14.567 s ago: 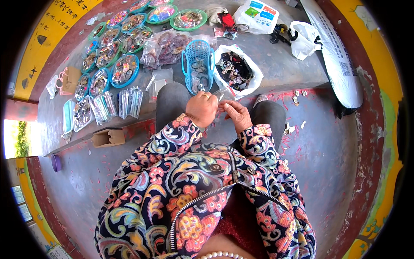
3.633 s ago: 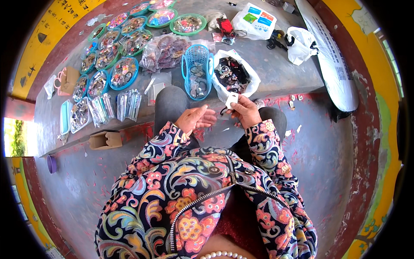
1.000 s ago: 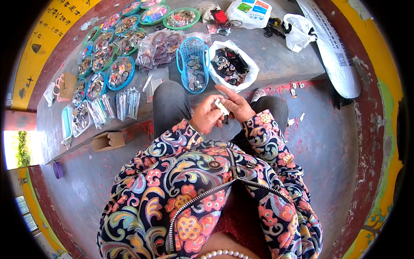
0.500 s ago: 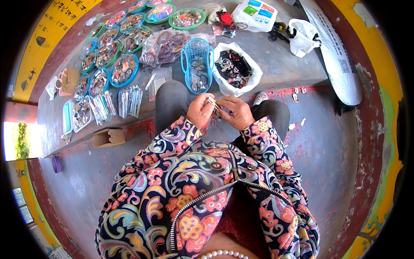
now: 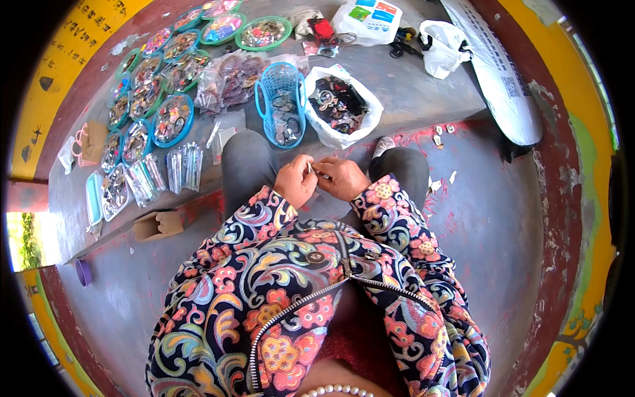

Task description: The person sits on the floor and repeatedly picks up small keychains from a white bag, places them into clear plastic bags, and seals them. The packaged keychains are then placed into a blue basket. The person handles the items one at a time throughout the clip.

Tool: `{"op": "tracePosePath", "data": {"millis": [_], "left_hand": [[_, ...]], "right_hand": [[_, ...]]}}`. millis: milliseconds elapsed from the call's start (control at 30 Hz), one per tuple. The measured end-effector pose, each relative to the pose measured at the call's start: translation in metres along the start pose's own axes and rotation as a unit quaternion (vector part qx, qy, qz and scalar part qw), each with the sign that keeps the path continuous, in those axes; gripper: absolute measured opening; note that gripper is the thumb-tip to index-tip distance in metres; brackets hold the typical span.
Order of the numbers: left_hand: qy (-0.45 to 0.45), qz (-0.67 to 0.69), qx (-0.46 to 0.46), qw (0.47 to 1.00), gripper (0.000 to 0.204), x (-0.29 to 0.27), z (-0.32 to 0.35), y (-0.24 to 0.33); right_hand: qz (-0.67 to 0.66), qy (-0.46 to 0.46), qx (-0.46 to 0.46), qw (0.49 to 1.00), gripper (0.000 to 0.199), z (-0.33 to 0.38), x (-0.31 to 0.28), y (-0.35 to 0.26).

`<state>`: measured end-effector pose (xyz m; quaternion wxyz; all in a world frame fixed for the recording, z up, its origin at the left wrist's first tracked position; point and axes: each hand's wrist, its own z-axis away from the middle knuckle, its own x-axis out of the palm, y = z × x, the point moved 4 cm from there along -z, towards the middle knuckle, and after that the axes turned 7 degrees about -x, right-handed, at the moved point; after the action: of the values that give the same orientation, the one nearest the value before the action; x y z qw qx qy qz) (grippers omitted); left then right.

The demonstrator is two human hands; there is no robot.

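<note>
Over my lap my left hand (image 5: pixel 296 181) and my right hand (image 5: pixel 343 179) meet, fingers closed in a pinch. A small pale piece (image 5: pixel 310 169) shows at my left fingertips; its kind is too small to tell. My right fingers are bent against the same spot, and whatever they hold is mostly hidden. Just beyond my hands stands a tall blue plastic basket (image 5: pixel 262 106) with small dark and clear items inside. Beside it is an opened white plastic bag (image 5: pixel 370 119), filled with a jumble of small dark trinkets, some ring-shaped.
Round trays of small goods, one a green tray (image 5: pixel 241 41), cover the ledge's left part. Packs of pens (image 5: pixel 184 167) lie near its edge. A cardboard box (image 5: pixel 157 225) and a purple cup (image 5: pixel 83 272) stand on the floor. A long silver-white board (image 5: pixel 499 79) lies right.
The whole view has shifted slightly. My hands have drawn closer together, and the pale piece at my fingertips now shows less than before.
</note>
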<state>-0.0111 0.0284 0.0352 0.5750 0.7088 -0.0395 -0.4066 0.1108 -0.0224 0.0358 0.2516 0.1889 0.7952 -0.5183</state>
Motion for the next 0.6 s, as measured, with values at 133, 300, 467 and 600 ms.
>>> {"op": "tracePosePath", "data": {"millis": [133, 300, 467, 600], "left_hand": [[-0.001, -0.043, 0.022, 0.999, 0.022, 0.002, -0.004, 0.0], [-0.035, 0.048, -0.044, 0.997, 0.028, 0.004, -0.005, -0.003], [-0.002, 0.147, -0.123, 0.981, 0.016, 0.006, -0.004, -0.014], [-0.032, 0.087, -0.075, 0.993, 0.022, 0.008, -0.005, -0.008]], "right_hand": [[0.111, 0.039, -0.012, 0.993, 0.018, 0.0, 0.005, -0.012], [0.204, 0.025, 0.01, 0.979, 0.015, 0.002, 0.011, -0.011], [0.234, 0.069, 0.005, 0.97, 0.014, -0.001, 0.008, -0.016], [0.248, 0.07, 0.0, 0.966, 0.013, 0.001, 0.008, -0.013]]}}
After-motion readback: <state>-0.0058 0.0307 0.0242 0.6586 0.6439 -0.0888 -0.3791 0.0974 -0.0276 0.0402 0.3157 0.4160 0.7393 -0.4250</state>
